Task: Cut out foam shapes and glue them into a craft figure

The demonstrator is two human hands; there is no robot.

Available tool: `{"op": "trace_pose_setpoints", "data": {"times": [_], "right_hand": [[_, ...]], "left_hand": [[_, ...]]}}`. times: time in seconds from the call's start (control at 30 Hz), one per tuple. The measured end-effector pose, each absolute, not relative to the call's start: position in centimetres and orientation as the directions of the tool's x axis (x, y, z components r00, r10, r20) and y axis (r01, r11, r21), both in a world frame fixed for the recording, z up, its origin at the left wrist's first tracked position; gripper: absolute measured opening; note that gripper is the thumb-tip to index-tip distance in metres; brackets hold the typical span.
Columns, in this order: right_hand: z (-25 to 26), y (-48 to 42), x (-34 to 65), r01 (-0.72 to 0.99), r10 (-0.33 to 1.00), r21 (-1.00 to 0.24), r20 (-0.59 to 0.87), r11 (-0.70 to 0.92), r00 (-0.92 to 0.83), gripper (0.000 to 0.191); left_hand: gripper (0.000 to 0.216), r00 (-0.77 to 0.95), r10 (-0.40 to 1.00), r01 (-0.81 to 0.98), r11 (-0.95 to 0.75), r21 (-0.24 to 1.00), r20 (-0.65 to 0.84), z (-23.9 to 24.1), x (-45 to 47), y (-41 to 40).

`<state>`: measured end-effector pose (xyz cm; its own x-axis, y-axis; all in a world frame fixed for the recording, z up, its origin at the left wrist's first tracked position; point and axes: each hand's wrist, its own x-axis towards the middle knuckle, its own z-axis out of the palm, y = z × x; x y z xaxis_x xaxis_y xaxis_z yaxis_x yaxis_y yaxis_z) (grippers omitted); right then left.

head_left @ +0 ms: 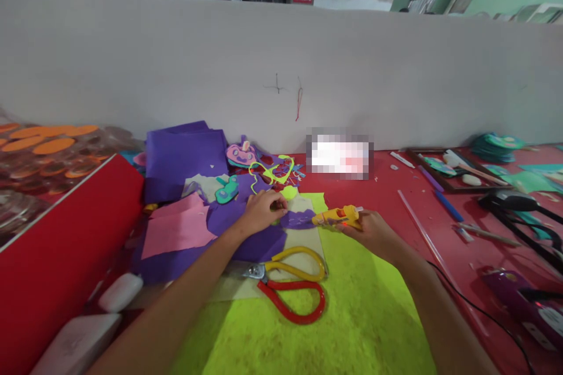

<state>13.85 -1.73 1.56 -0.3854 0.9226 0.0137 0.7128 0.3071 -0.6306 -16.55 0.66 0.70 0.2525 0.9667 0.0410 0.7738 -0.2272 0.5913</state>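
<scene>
My right hand point(369, 233) is wrapped round a yellow glue gun point(336, 217), whose nozzle points left over a purple foam scrap point(297, 220). My left hand point(265, 211) is closed at the left end of that scrap, fingertips pinched; whatever lies between them is too small to make out. Just beyond my left fingers is a small bright yellow foam piece point(289, 192). Nearer to me, scissors point(292, 316) with one red and one yellow handle lie across pale sheets and a yellow-green mat point(352, 316). Their blades are partly hidden behind my left forearm.
Purple foam sheets point(185, 158), pink sheets point(176, 228) and a teal foam cutout point(226, 188) lie to the left, beside a red box point(65, 263). On the right are a clear glue stick point(422, 222), a blue pen point(448, 206), a brown tray point(484, 184) and a black cable point(475, 299).
</scene>
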Motion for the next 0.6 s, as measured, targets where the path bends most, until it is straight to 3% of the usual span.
{"op": "trace_pose_setpoints", "data": {"times": [0.17, 0.47, 0.6], "right_hand": [[1.8, -1.6, 14.3, 0.743, 0.936, -0.595, 0.047, 0.307, -0.349, 0.041], [1.8, -2.3, 13.4, 0.58, 0.922, -0.769, 0.033, 0.271, -0.387, 0.032], [0.9, -2.3, 12.9, 0.583, 0.915, -0.767, 0.013, 0.268, -0.404, 0.035]], "left_hand": [[0.009, 0.247, 0.968, 0.775, -0.225, 0.591, 0.045, 0.7, -16.5, 0.6], [0.01, 0.247, 0.968, 0.779, -0.223, 0.586, 0.04, 0.6, -16.5, 0.7], [0.01, 0.245, 0.969, 0.78, -0.222, 0.585, 0.041, 0.5, -16.5, 0.7]]}}
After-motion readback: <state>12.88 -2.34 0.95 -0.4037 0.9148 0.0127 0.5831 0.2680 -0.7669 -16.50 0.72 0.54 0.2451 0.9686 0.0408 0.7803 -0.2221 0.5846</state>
